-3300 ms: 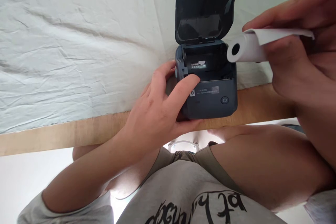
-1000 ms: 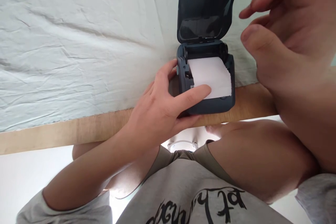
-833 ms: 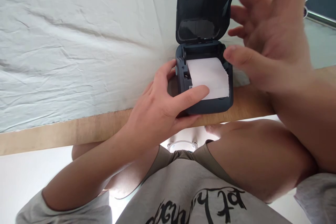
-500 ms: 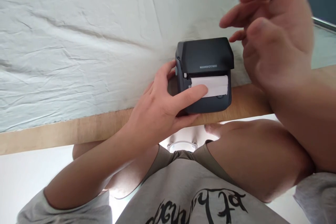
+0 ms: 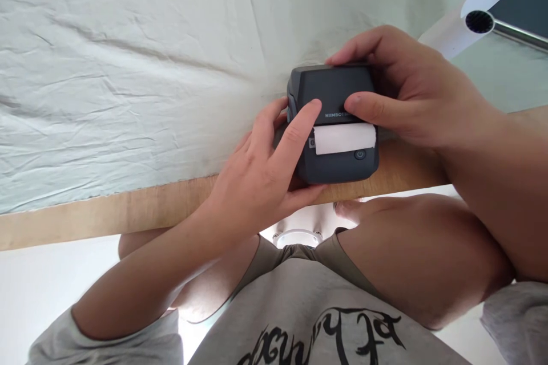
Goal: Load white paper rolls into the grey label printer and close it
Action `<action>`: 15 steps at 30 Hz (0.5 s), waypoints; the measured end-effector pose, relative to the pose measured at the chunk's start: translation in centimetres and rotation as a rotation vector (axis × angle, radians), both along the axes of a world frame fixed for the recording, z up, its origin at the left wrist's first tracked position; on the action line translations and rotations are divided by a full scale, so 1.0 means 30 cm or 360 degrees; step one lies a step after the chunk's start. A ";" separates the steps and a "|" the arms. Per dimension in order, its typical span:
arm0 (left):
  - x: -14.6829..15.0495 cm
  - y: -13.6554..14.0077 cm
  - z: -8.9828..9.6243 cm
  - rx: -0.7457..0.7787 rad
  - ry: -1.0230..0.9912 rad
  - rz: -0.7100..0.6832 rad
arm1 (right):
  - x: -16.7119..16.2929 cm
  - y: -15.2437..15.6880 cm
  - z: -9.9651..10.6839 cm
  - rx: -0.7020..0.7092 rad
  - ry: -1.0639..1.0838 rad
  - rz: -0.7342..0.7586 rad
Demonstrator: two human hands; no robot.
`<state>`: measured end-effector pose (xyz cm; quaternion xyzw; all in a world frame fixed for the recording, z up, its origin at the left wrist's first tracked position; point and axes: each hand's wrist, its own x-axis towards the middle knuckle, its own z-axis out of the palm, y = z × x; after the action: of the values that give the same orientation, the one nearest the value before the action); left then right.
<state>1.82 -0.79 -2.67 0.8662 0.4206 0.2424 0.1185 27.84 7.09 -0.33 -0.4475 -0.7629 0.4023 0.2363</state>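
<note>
A dark label printer (image 5: 331,85) rests at the table's front edge, its lid down. A strip of white label paper (image 5: 346,138) sticks out of the slot below the lid, above a round power button (image 5: 359,154). My left hand (image 5: 265,159) grips the printer's left side, fingers behind and below it, thumb on the lid. From the right, my right hand (image 5: 411,88) clasps the printer's top and right side. Its thumb presses on the lid near the lettering, and its fingers reach over the back edge.
Behind my right hand lies a white paper roll (image 5: 449,31) with a dark hollow core. Next to it is a dark flat device (image 5: 524,8) with a shiny rim, likely a phone. A wrinkled pale cloth (image 5: 128,68) covers the table, leaving a wooden edge (image 5: 107,214) bare.
My right hand has come down from the upper right onto the printer, uncovering the paper roll. My left thumb has shifted from the paper strip up to the lid, which now sits lower.
</note>
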 end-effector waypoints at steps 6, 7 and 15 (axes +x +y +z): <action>0.001 0.003 -0.002 -0.0034 -0.0033 0.0012 | 0.007 0.021 -0.005 0.0031 -0.0096 0.0196; 0.003 0.004 -0.005 -0.0023 -0.0054 0.0008 | 0.006 0.017 -0.011 0.0049 -0.0097 0.0187; 0.003 0.002 -0.008 -0.0100 0.0089 0.0112 | -0.021 -0.042 -0.003 0.0218 -0.0334 -0.0309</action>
<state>1.91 -0.72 -2.90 0.8532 0.4614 0.2088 0.1252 27.22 5.83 -0.42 -0.5415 -0.7623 0.2755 0.2232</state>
